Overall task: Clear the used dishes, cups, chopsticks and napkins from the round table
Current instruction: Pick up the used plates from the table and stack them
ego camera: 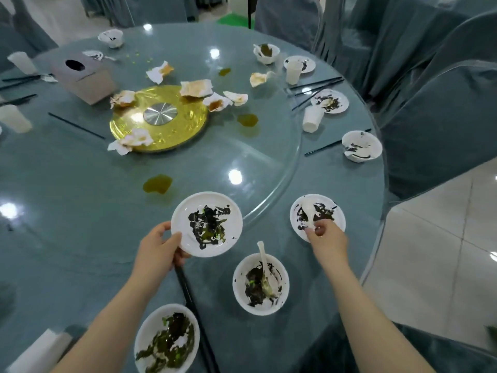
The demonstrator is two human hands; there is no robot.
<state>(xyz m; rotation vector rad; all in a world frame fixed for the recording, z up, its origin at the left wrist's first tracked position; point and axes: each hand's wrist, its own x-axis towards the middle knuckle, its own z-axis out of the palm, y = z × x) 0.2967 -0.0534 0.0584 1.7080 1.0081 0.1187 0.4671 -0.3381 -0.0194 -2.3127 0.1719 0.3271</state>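
My left hand [158, 247] grips the near-left rim of a dirty white plate [215, 239], held just above the round table [80, 197]; black chopsticks [193, 305] run back from under that hand. My right hand [326, 235] pinches the handle of a white spoon [308, 215] lying in a stained white bowl [336, 214]. Nearer me stands a bowl with a spoon [259, 285] and a smeared plate [166, 340]. Used napkins [196, 88] lie crumpled around the gold centre disc [172, 135]. More bowls, plates, cups and chopsticks [316, 84] sit along the far right edge.
A glass turntable [269, 162] covers the middle, with oily spills [157, 183] on it. A grey tissue box [83, 76] stands at the far left beside paper cups [13, 118]. Covered chairs [435, 117] ring the table; tiled floor shows on the right.
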